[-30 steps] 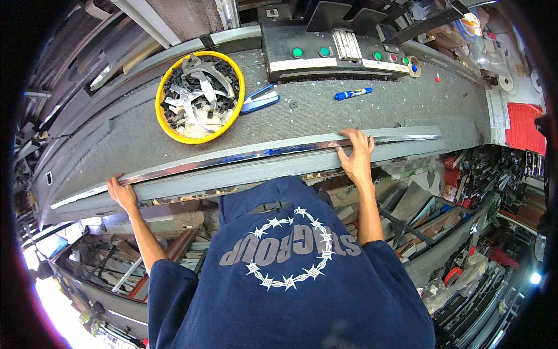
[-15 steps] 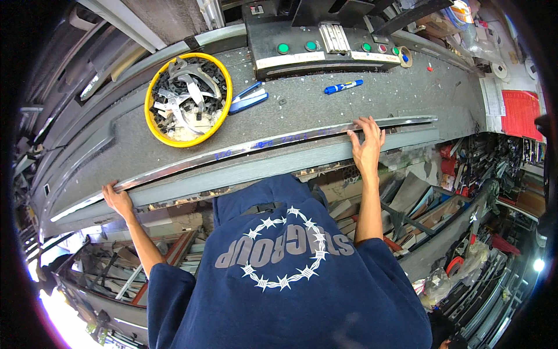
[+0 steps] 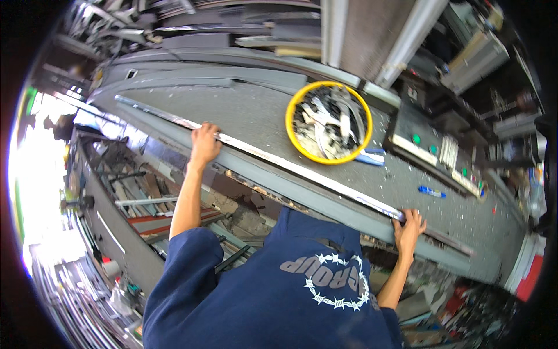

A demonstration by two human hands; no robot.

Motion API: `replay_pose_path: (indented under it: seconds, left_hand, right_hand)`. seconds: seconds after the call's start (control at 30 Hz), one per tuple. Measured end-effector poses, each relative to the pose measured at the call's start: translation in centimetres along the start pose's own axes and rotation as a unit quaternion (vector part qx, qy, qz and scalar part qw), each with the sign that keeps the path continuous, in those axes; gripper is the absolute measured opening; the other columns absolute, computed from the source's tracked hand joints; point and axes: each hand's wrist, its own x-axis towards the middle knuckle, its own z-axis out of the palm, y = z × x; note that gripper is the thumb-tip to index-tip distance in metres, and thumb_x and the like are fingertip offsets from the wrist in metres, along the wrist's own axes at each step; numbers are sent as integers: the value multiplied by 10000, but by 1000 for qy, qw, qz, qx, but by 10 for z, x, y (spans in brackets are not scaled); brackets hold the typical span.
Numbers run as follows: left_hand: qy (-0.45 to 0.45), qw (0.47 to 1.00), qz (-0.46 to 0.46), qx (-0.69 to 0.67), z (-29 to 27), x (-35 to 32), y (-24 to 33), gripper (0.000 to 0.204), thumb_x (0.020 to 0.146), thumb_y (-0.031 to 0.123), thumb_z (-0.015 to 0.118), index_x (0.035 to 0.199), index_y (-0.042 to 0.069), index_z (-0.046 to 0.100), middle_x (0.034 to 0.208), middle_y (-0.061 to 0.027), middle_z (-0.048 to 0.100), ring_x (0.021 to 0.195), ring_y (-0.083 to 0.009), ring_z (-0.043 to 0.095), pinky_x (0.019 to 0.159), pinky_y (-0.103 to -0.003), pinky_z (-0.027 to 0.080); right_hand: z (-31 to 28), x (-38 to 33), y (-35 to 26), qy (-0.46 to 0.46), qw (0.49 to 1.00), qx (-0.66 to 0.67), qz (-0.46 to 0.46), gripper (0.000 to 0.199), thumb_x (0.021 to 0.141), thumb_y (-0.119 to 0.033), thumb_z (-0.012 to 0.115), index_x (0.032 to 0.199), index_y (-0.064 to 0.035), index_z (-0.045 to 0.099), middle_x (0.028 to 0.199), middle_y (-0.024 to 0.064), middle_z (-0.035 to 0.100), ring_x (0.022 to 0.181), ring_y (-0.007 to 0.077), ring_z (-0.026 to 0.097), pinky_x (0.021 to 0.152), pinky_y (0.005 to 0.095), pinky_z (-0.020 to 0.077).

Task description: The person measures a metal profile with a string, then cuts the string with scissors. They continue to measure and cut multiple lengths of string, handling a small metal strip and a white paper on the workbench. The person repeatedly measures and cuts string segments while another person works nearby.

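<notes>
A long, narrow metal strip (image 3: 302,173) lies slantwise along the near side of the grey-topped bench (image 3: 250,119), its surface shiny and bright in the middle. My left hand (image 3: 206,143) is closed over the strip toward its far-left end, fingers on the far side. Nearer the other end, my right hand (image 3: 410,231) grips it with bent fingers over its edge. Beyond my right hand the strip continues, dull and blurred, toward the lower right. A flat grey ledge (image 3: 273,180) runs along the bench's front, just below the strip.
On the bench stand a yellow-rimmed tub (image 3: 290,136) of scraps, a blue stapler-like tool (image 3: 371,157), a blue marker (image 3: 432,192) and a black control box (image 3: 419,152) with green buttons. Long profiles fill a rack (image 3: 244,29) behind. Offcuts (image 3: 151,192) lie in a bin below left.
The view has swung left and tilted, so the tub and control box appear farther right. Both hands remain on the strip; my right fingers, spread earlier, are now more bent around it.
</notes>
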Motion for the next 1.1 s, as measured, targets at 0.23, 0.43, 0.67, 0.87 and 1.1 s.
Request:
replay_pose_path:
  seconds: [0.23,0.43,0.67,0.87,1.1]
  left_hand:
    - [-67,993,97,-2,-20,7,15,347,756,162,743,1087,133,645,1105,-87,603,1196,-322,561,1114,-602,350]
    - [-187,976,101,-51,-31,34,-7,370,726,350,714,994,98,686,1031,-126,724,1054,-340,674,991,-466,397]
    - [-260,962,42,-69,-17,39,-12,336,818,383,662,1019,114,679,1023,-119,740,1061,-341,680,980,-486,412]
    - [-246,965,32,-83,-15,35,-5,283,838,369,639,977,125,674,915,-111,732,969,-344,683,1004,-493,403]
    - [-144,979,61,-130,-8,21,15,286,860,360,701,994,108,680,1209,-93,522,1189,-306,481,1006,-505,394]
  right_hand:
    - [-18,17,5,-53,996,16,-72,371,776,-141,826,1093,-43,661,1035,157,602,1093,385,558,1121,512,316]
    - [-38,35,20,-176,981,74,-28,423,755,-150,853,1088,10,648,1039,222,703,1021,393,668,971,445,485]
    - [-31,39,24,-232,969,83,-4,522,737,-225,876,1165,-35,644,1146,229,726,1113,411,639,1035,463,434]
    - [-38,31,19,-245,968,51,25,625,677,-250,919,1187,-50,618,1154,201,693,1137,392,568,1020,488,424]
    - [-32,21,40,-228,968,102,7,614,638,-198,933,1123,-42,590,1060,171,654,1105,388,568,964,480,444]
